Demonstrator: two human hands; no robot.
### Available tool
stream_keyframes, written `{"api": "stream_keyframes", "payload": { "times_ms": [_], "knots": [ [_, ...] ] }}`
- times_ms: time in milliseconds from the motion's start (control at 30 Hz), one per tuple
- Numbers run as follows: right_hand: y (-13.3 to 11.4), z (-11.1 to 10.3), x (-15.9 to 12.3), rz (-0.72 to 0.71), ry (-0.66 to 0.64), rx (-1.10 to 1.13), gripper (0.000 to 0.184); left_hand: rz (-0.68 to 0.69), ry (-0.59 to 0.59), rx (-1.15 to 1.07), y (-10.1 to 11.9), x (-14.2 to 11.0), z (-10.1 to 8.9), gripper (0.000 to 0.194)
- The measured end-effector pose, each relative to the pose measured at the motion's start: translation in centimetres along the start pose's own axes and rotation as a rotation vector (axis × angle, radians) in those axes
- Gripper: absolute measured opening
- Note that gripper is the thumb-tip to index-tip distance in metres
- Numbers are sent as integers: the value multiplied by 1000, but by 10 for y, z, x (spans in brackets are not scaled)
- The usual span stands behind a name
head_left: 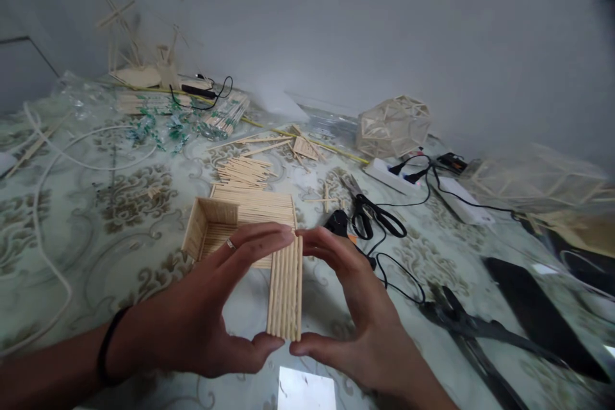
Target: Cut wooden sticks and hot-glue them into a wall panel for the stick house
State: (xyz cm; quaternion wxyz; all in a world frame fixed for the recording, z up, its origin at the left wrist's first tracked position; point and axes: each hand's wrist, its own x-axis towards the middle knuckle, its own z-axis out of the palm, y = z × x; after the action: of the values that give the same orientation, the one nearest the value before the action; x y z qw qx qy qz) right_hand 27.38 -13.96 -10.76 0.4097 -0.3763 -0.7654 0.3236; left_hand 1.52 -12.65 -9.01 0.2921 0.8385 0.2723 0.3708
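Both my hands hold a flat panel of thin wooden sticks [286, 288] upright between them. My left hand [211, 307] pinches it with fingers on its top edge and thumb under its bottom edge; a ring is on one finger and a black band is on the wrist. My right hand [355, 307] grips the same panel from the right, fingertips at the top and thumb at the bottom. Just behind the panel sits a partly built stick box [211, 221] with a stick floor [262, 205].
On the patterned tablecloth [120, 205] lie a loose stick pile [243, 171], black scissors [372, 211], a white power strip [389, 174] with black cables, a stick polyhedron [394, 126], dark pliers [475, 327] and a black phone-like slab [538, 317]. White cord [48, 166] loops at left.
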Motion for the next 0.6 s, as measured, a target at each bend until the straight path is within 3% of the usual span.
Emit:
{"api": "stream_keyframes", "payload": {
  "times_ms": [267,600],
  "knots": [
    [-1,0,1,-33,-8,-111,110,-19,4,-4,-1,-1,1,95],
    [-6,0,8,-70,-6,-88,105,-35,18,6,-1,-3,2,97]
  ]
}}
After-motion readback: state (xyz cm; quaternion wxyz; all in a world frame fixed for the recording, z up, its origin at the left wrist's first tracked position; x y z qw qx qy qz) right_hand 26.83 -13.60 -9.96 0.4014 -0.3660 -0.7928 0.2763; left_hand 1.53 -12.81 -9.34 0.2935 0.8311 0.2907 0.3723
